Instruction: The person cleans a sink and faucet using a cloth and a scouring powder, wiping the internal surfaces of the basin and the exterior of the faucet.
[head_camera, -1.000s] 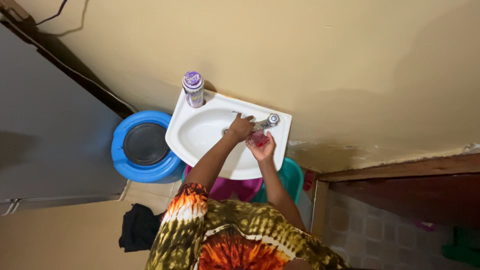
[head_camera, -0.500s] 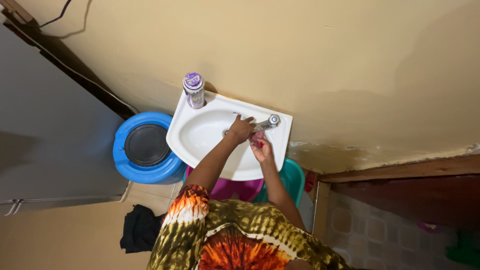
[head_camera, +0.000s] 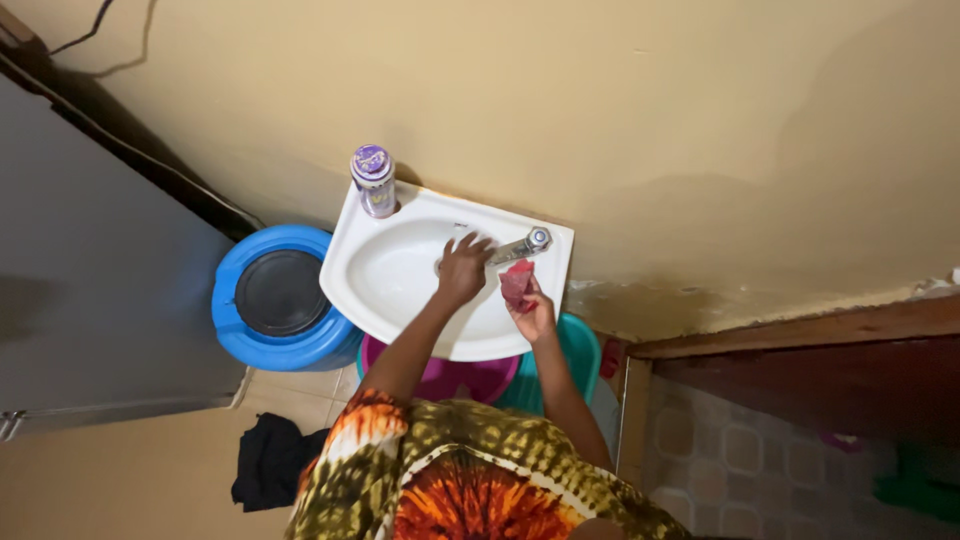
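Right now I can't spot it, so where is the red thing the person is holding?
In the head view, the red thing is in the right hand, over the white sink's right side, just below the tap.

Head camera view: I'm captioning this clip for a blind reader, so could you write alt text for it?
A person stands at a small white sink on a tan wall, left hand by the metal tap and right hand holding a small red thing beside it. A purple-capped bottle stands on the sink's corner; a blue barrel sits to the side.
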